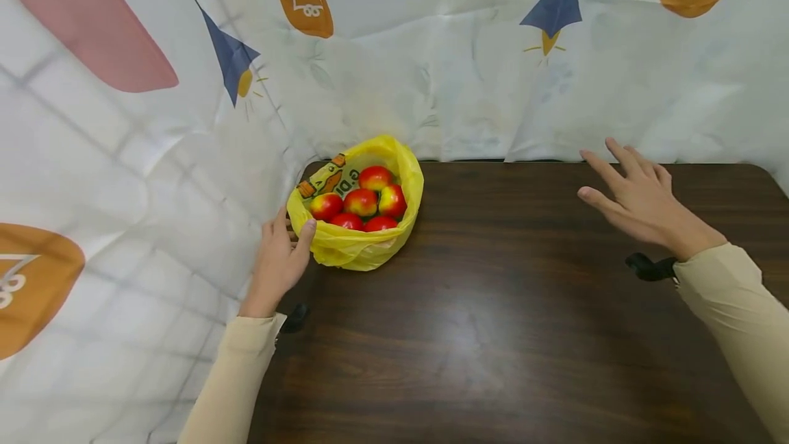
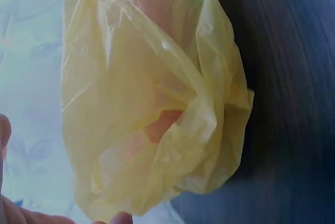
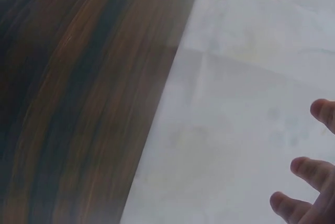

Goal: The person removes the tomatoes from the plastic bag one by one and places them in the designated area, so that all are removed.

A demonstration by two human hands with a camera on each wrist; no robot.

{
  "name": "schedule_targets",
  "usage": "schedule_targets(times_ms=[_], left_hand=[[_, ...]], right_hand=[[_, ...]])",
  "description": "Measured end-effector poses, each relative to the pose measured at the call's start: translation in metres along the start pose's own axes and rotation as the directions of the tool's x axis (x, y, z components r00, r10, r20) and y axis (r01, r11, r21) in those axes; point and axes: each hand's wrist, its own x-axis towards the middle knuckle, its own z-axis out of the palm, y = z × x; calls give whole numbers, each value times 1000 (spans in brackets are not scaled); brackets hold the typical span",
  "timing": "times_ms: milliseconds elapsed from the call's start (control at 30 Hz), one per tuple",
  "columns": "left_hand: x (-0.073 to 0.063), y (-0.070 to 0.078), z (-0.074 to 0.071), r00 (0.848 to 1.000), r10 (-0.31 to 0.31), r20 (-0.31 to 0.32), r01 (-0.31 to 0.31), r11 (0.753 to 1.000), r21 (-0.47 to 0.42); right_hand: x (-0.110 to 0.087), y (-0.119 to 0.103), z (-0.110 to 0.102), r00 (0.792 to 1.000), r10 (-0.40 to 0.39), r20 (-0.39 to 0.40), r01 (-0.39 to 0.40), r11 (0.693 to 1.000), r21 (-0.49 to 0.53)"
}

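Observation:
A yellow plastic bag [image 1: 364, 252] with a wide-open mouth stands at the table's far left corner. Several red-and-yellow apples [image 1: 360, 203] lie inside it. My left hand [image 1: 280, 259] is at the bag's left side, thumb spread from the fingers and lying at the rim. From the left wrist, the bag's crumpled wall [image 2: 152, 77] fills the middle, with a fingertip [image 2: 123, 217] right at its lower edge; the apples are mostly hidden there. On the far right, my right hand [image 1: 647, 204] hovers over the table with spread fingers [image 3: 311, 172] and holds nothing.
The dark brown wooden table [image 1: 493, 334] has its back edge against a white patterned cloth [image 1: 456, 88]. Another stretch of cloth [image 1: 154, 183] hangs close along the left side, by my left arm. Black wrist straps [image 1: 650, 267] show beneath both sleeves.

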Motion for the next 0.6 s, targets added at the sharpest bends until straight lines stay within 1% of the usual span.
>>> schedule_targets(times_ms=[100,200,333,433,500,600], left_hand=[[4,-3,4,999,-42,-19,41,996,-81],[8,-5,9,996,-75,-49,67,986,-153],[12,-5,12,989,-130,-63,115,972,-203],[13,-7,14,980,-188,-71,165,956,-244],[14,-8,16,973,-218,-80,188,941,-281],[16,-11,19,965,-243,-102,195,918,-346]], right_hand=[[11,-7,3,1000,-5,19,4,999,33],[22,-14,6,999,-5,38,3,998,66],[34,-25,11,998,-13,55,6,994,111],[45,-34,14,998,-25,64,16,989,148],[53,-41,17,997,-38,71,25,985,172],[66,-51,22,994,-50,98,25,969,245]])
